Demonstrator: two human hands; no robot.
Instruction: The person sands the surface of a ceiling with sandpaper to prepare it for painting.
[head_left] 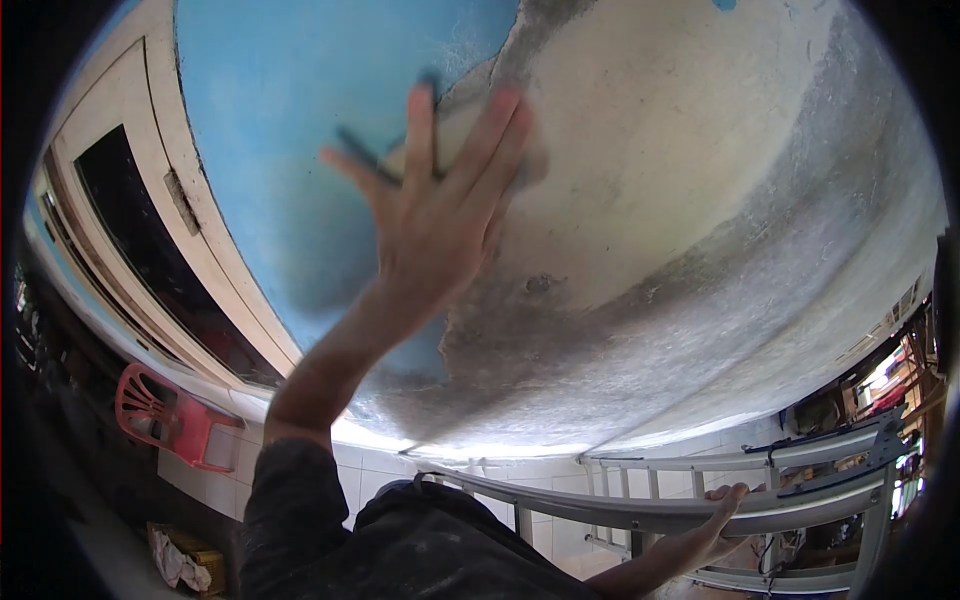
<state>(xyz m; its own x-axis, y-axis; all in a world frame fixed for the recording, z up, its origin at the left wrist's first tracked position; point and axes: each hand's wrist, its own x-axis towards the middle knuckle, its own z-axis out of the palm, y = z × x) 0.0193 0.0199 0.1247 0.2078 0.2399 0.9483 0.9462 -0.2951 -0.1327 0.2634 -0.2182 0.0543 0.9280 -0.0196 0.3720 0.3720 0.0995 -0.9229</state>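
My left hand [435, 215] is raised against the wall with its fingers spread, its back towards me and slightly blurred by motion. It lies over the edge where blue paint [270, 110] gives way to a bare plaster patch [640, 140]. Dark finger shadows show close beside the fingertips; the palm side is hidden. Low on the right, my right hand [715, 520] grips the side rail of a metal ladder [610, 510], thumb over the top. The ladder reaches across the lower right of the view.
A framed door or window [165, 170] with dark glass stands on the left. Below it is a red plastic chair [175, 415] on white tiles [350, 480]. A yellow crate [205, 560] sits at the lower left. Assorted clutter [900, 380] fills the far right.
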